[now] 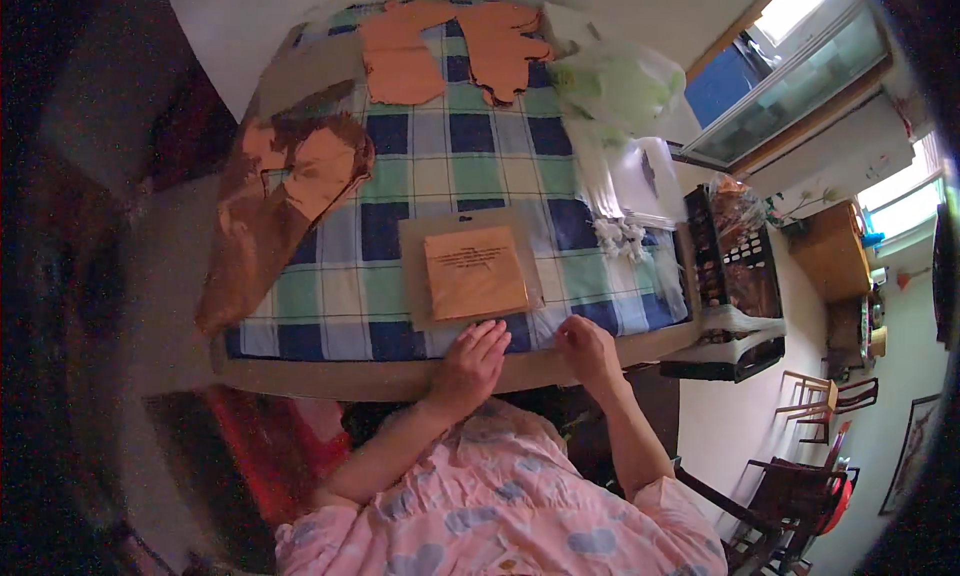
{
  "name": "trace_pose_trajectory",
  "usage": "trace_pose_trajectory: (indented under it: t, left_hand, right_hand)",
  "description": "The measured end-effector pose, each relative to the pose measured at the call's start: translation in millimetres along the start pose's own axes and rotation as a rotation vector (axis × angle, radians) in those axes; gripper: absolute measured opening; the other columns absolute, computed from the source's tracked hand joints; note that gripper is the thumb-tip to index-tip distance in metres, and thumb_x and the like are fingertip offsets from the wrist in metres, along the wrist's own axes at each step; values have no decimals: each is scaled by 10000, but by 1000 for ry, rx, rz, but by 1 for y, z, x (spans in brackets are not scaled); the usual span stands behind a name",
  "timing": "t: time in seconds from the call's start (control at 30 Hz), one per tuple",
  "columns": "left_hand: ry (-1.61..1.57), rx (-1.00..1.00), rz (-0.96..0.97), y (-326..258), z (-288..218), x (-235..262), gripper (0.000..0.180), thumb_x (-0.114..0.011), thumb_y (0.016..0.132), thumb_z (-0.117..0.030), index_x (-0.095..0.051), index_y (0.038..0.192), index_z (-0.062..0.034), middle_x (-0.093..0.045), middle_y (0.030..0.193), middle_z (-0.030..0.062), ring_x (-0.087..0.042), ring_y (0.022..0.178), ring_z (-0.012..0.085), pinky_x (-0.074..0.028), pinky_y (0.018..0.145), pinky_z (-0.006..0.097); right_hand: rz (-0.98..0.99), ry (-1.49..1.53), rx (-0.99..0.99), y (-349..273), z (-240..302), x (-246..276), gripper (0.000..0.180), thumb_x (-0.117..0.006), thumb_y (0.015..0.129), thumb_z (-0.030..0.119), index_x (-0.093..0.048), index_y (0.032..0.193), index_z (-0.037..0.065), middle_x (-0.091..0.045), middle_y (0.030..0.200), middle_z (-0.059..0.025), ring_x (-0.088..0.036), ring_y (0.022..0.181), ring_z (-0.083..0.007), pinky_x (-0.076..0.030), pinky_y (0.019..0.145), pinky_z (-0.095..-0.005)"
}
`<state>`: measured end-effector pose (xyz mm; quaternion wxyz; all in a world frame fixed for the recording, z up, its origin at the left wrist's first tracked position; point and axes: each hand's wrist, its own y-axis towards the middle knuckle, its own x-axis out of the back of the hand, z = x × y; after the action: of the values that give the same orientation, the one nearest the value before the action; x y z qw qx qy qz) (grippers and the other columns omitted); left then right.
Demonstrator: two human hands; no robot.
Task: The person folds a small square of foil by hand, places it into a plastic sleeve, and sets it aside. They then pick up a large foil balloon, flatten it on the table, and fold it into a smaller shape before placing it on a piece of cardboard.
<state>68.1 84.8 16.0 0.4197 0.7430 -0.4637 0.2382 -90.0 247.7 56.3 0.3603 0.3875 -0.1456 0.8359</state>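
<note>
Clear packet holding an orange-brown sheet (474,272) on the checked tablecloth (420,166). Left hand (468,361), fingers flat and together, touches its near edge; right hand (588,348), loosely curled and holding nothing, rests just beside, to the packet's right.

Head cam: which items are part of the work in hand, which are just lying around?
In hand:
left hand, resting flat by the flat packet
right hand
flat packet with an orange sheet inside

Lying about:
copper foil sheet
orange cutouts
plastic bag
black crate
</note>
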Motion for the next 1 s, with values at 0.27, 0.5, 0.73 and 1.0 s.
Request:
trace_pose_trajectory:
  t: [0.27,0.5,0.73,1.0]
  left_hand:
    - [2,-11,18,-1,2,2,337,-605,843,-106,-598,1170,-25,-549,1286,100,-480,1228,255,-362,1063,403]
    - [-40,-10,34,-6,3,-2,479,-615,811,-72,-517,1278,-34,-501,1358,118,-457,1271,289,-344,1087,438]
    - [-66,13,-96,1,0,0,292,-631,830,-87,-624,1112,-11,-601,1191,113,-532,1162,252,-414,1016,398]
    - [-193,103,-157,57,-9,16,138,-694,760,-70,-661,892,-41,-587,888,82,-549,941,291,-464,846,396]
  right_hand:
    - [-172,307,-102,20,16,-32,178,-662,830,52,-591,993,45,-631,786,-111,-632,667,-211,-491,597,-302]
    - [-212,-128,9,15,0,-32,172,-667,831,107,-599,977,48,-646,832,-106,-631,712,-173,-498,617,-303]
    - [-81,318,-230,27,23,-18,119,-644,861,120,-574,825,31,-576,695,-19,-545,660,-128,-437,597,-276]
    - [37,750,-354,24,21,-30,66,-652,880,77,-623,871,18,-643,762,-16,-545,666,-67,-439,588,-223]
